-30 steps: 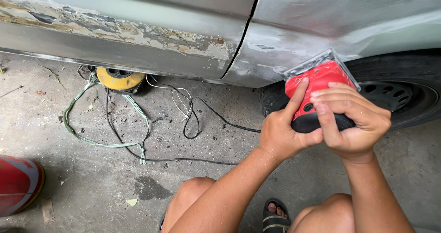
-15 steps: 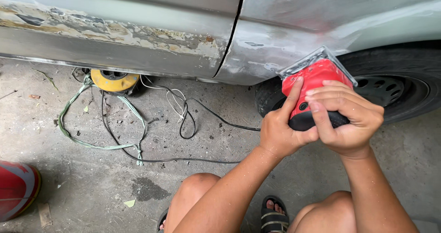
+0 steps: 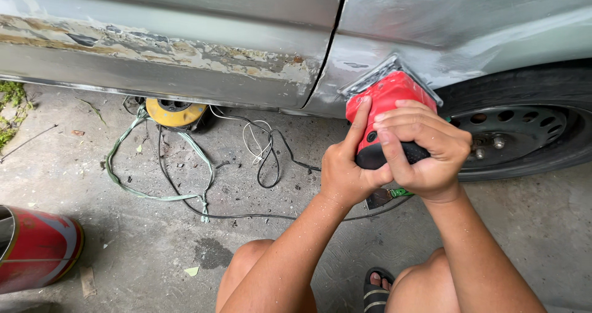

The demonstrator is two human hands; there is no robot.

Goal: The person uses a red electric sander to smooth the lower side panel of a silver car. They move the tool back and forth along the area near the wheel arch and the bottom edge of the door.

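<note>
We hold a red sander (image 3: 387, 97) with a black grip, its flat pad against the grey car panel (image 3: 431, 35) at one o'clock. Our left hand (image 3: 345, 168) and right hand (image 3: 422, 146) wrap it, fingers closed tight. Dusty concrete floor (image 3: 123, 239) lies below. The sander's long axis runs seven to one o'clock, pad end toward the car.

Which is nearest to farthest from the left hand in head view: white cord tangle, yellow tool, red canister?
From the left hand:
1. White cord tangle, on the floor just left of it.
2. Yellow tool, farther left under the car sill.
3. Red canister, at the frame's lower-left edge.
</note>
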